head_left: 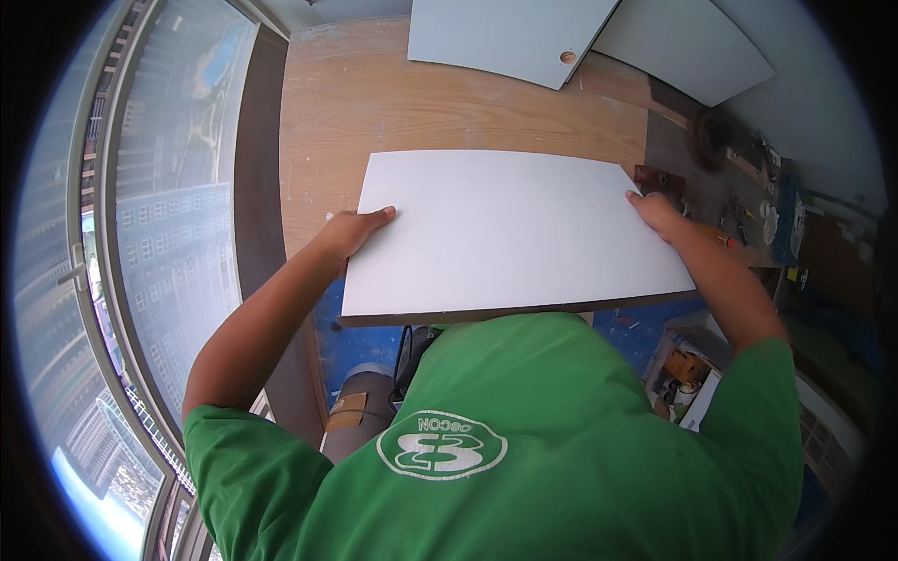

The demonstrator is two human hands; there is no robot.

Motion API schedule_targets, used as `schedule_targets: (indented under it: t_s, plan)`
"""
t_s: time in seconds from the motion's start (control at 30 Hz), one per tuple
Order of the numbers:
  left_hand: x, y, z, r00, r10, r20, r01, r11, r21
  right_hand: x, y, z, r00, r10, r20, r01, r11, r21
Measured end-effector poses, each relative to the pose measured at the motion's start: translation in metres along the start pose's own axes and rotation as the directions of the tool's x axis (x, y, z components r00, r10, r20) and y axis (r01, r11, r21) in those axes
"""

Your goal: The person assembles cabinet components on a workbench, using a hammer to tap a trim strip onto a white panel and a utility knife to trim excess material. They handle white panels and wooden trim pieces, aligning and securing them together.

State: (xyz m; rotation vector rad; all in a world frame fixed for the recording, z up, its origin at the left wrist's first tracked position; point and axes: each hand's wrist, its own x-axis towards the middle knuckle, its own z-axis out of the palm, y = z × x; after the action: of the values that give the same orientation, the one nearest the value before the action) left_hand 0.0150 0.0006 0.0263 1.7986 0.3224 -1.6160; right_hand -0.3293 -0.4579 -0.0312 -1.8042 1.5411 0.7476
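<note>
A white rectangular board (514, 234) lies flat in front of me, its near edge dark and close against my green shirt. My left hand (354, 234) grips the board's left edge, thumb on top and fingers hidden beneath. On the opposite edge my right hand (658, 213) holds on the same way, thumb over the white face. Under the far part of the board is a wooden worktable (449, 112). Whether the board rests on the table or is lifted off it, I cannot tell.
Two more pale panels (505, 37) (687, 47) lean at the table's back. Tools and a dark red block (659, 179) sit on the right. A grey cylinder (360, 407) and an open box of odds and ends (687, 369) stand below. Windows (178, 215) line the left.
</note>
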Motion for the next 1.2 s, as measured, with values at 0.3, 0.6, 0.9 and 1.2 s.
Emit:
schedule_targets:
  t_s: [0.3, 0.6, 0.9, 1.2]
  plan:
    - [0.007, -0.027, 0.005, 0.98, -0.172, 0.095, 0.174, 0.985, -0.008, -0.006, 0.006, 0.013, 0.967, 0.131, 0.218, -0.063, 0.954, -0.294]
    - [0.014, -0.018, -0.015, 0.998, 0.006, 0.056, -0.01, 0.997, 0.072, -0.03, -0.059, -0.017, 0.954, 0.212, 0.21, -0.045, 0.798, -0.601]
    - [0.007, -0.014, -0.02, 0.984, 0.063, 0.165, -0.009, 0.951, -0.31, -0.228, -0.112, -0.019, 0.428, -0.879, 0.209, 0.895, 0.381, -0.231]
    - [-0.062, 0.053, -0.08, 0.801, 0.553, 0.231, -0.597, 0.703, 0.385, -0.227, -0.12, 0.011, 0.339, -0.94, -0.039, 0.872, 0.329, -0.362]
